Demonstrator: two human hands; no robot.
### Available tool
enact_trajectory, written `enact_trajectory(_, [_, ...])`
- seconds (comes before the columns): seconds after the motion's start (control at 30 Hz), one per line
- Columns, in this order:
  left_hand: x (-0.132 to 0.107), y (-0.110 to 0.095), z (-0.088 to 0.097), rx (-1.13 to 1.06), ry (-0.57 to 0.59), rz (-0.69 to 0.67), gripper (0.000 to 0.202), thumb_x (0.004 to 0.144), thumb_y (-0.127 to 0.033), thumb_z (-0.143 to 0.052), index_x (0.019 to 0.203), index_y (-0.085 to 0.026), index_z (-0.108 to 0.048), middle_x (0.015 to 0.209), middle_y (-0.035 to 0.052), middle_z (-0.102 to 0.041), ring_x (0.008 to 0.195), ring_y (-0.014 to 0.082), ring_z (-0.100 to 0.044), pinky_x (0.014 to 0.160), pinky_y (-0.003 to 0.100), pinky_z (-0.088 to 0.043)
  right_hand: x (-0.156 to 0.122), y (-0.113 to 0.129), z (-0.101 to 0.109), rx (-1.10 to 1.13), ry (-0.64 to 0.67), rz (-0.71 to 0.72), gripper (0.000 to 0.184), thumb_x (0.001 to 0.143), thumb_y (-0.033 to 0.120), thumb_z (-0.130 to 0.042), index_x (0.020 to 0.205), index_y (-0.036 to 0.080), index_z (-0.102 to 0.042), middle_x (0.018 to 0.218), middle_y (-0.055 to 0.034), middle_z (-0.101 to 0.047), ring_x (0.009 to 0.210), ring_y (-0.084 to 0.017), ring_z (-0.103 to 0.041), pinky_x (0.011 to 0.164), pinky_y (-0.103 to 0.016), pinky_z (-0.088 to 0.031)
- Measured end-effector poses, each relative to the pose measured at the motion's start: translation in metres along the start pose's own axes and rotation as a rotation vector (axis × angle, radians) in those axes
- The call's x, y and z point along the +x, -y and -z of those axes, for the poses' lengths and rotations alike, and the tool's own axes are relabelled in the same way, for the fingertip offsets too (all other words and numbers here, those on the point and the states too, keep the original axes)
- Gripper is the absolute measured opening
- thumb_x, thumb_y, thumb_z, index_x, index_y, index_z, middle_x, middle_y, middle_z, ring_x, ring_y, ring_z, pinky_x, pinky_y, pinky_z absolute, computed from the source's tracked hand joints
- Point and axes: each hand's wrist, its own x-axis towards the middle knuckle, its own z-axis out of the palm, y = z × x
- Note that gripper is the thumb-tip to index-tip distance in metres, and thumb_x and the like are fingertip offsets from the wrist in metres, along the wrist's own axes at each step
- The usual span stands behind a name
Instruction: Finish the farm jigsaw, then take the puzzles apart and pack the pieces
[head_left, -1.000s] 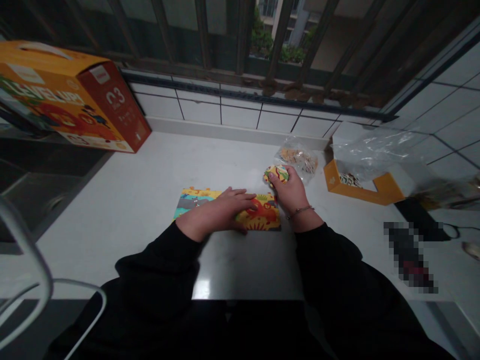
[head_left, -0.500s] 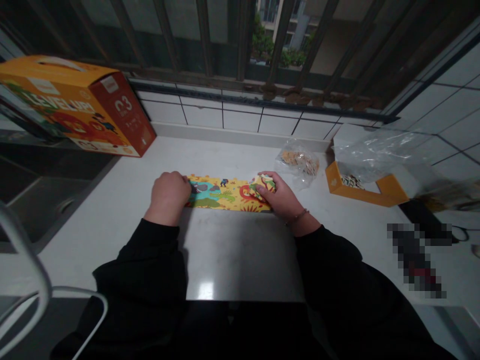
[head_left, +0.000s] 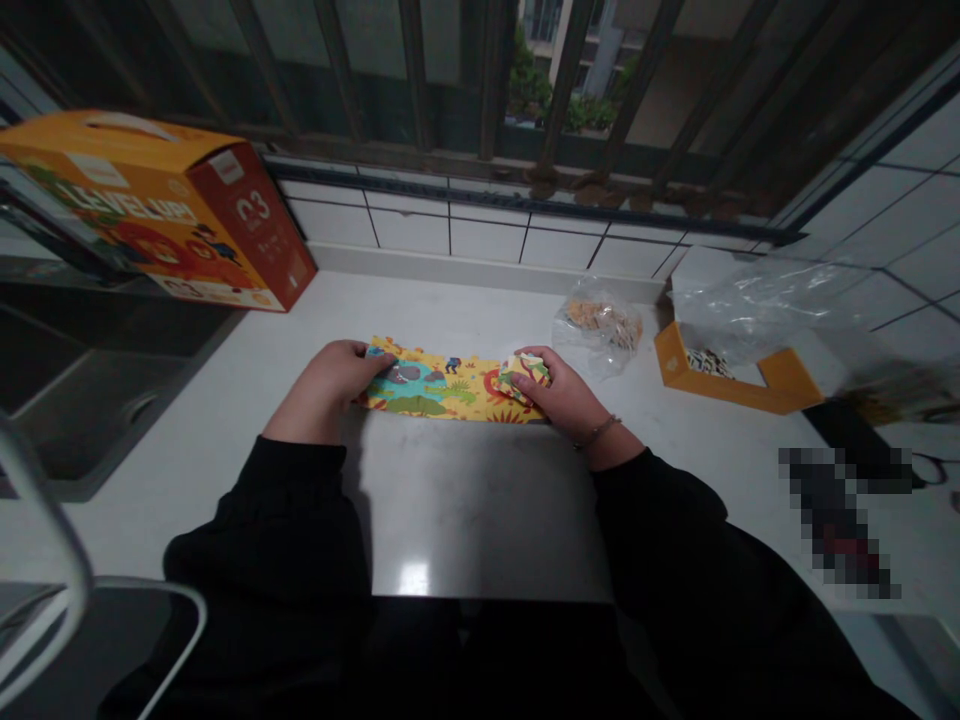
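Observation:
A strip of joined, brightly coloured puzzle pieces (head_left: 442, 390) lies on the white counter (head_left: 480, 500) in front of me. My left hand (head_left: 330, 385) grips the strip's left end with curled fingers. My right hand (head_left: 559, 395) is closed on a small stack of loose puzzle pieces (head_left: 523, 375) that rests over the strip's right end. Both arms wear black sleeves, and a thin bracelet circles the right wrist.
An orange puzzle box (head_left: 157, 215) stands at the back left by a sink (head_left: 90, 410). A clear bag of pieces (head_left: 600, 325) and an orange tray (head_left: 731, 375) under clear plastic lie to the right. A tiled wall and barred window run behind.
My left hand left the top of the puzzle strip and took hold of its left end. My right hand brought its stack of pieces down onto the strip's right end.

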Motion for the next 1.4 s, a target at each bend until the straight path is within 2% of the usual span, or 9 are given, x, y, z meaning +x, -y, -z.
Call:
enact_trajectory(0.13, [-0.003,0.000,-0.001,-0.170,0.185,0.029,0.019,0.080,-0.029,-0.088,0.087,-0.019,-0.074,0.078,0.0097,-0.079,0.061,0.0235,-0.072,0.058,0.035,-0.058,0.000,0.002,0.000,0.000,-0.004,-0.005,0.048,0.090,0.054,-0.078,0.128,0.027,-0.067,0.101,-0.0039,-0.079,0.083,-0.023,-0.074,0.075,-0.038,-0.063])
enact_trajectory(0.33, [-0.001,0.001,0.000,-0.126,0.174,0.016,0.042,0.064,-0.026,-0.101,0.093,-0.021,-0.072,0.075,0.0082,-0.080,0.063,0.0248,-0.074,0.055,0.032,-0.058,0.000,0.003,-0.001,0.000,-0.026,0.003,0.047,0.090,0.055,-0.078,0.126,0.027,-0.068,0.099,-0.0036,-0.078,0.083,-0.023,-0.073,0.077,-0.038,-0.063])
enact_trajectory(0.43, [-0.002,0.001,0.000,-0.184,0.183,-0.005,0.042,0.064,-0.024,-0.100,0.094,-0.022,-0.071,0.079,0.0082,-0.081,0.065,0.0243,-0.075,0.055,0.031,-0.059,0.002,-0.001,-0.001,0.034,-0.066,0.005,0.051,0.088,0.057,-0.080,0.127,0.027,-0.068,0.106,-0.0043,-0.078,0.088,-0.023,-0.074,0.084,-0.040,-0.064])
enact_trajectory(0.57, [-0.007,-0.001,-0.003,-0.358,0.237,-0.072,0.038,0.067,-0.022,-0.098,0.096,-0.022,-0.074,0.088,0.0082,-0.084,0.067,0.0235,-0.076,0.055,0.031,-0.060,0.009,-0.008,-0.001,0.243,-0.220,0.018,0.055,0.089,0.062,-0.078,0.129,0.028,-0.062,0.120,-0.0056,-0.078,0.101,-0.023,-0.076,0.096,-0.043,-0.064])
enact_trajectory(0.7, [-0.008,-0.003,-0.005,-0.516,0.261,-0.121,0.035,0.067,-0.020,-0.098,0.094,-0.020,-0.075,0.093,0.0083,-0.084,0.073,0.0229,-0.078,0.063,0.032,-0.064,0.014,-0.011,-0.001,0.480,-0.320,0.015,0.057,0.090,0.067,-0.075,0.129,0.031,-0.055,0.133,-0.0081,-0.076,0.111,-0.024,-0.077,0.092,-0.042,-0.067])
enact_trajectory(0.87, [-0.001,0.000,-0.006,-0.331,0.090,0.000,0.035,0.071,-0.017,-0.096,0.095,-0.020,-0.071,0.084,0.0070,-0.082,0.066,0.0225,-0.076,0.057,0.033,-0.062,0.014,-0.012,-0.004,0.490,-0.251,-0.033,0.059,0.087,0.069,-0.077,0.126,0.030,-0.055,0.130,-0.0091,-0.077,0.112,-0.026,-0.078,0.088,-0.042,-0.069])
enact_trajectory(1.13, [-0.009,-0.003,-0.009,-0.724,0.303,-0.183,0.029,0.080,-0.017,-0.088,0.106,-0.018,-0.075,0.102,0.0074,-0.085,0.080,0.0186,-0.079,0.075,0.030,-0.068,0.015,-0.017,-0.009,0.528,-0.223,-0.075,0.062,0.081,0.065,-0.085,0.124,0.027,-0.060,0.115,-0.0043,-0.079,0.100,-0.020,-0.078,0.095,-0.041,-0.066])
enact_trajectory(1.3, [-0.005,-0.001,-0.013,-0.497,0.234,-0.035,0.022,0.078,-0.009,-0.088,0.092,-0.018,-0.074,0.082,0.0068,-0.081,0.062,0.0180,-0.074,0.061,0.031,-0.064,0.015,-0.017,-0.008,0.523,-0.212,-0.088,0.061,0.081,0.065,-0.086,0.122,0.027,-0.062,0.112,-0.0034,-0.079,0.096,-0.020,-0.077,0.093,-0.040,-0.066])
enact_trajectory(1.4, [-0.008,-0.004,-0.015,-0.545,0.254,-0.028,0.022,0.079,-0.009,-0.089,0.092,-0.017,-0.074,0.082,0.0077,-0.082,0.062,0.0186,-0.074,0.059,0.030,-0.064,0.015,-0.018,-0.008,0.569,-0.211,-0.104,0.061,0.078,0.061,-0.091,0.121,0.026,-0.065,0.107,-0.0017,-0.079,0.093,-0.019,-0.077,0.092,-0.039,-0.065])
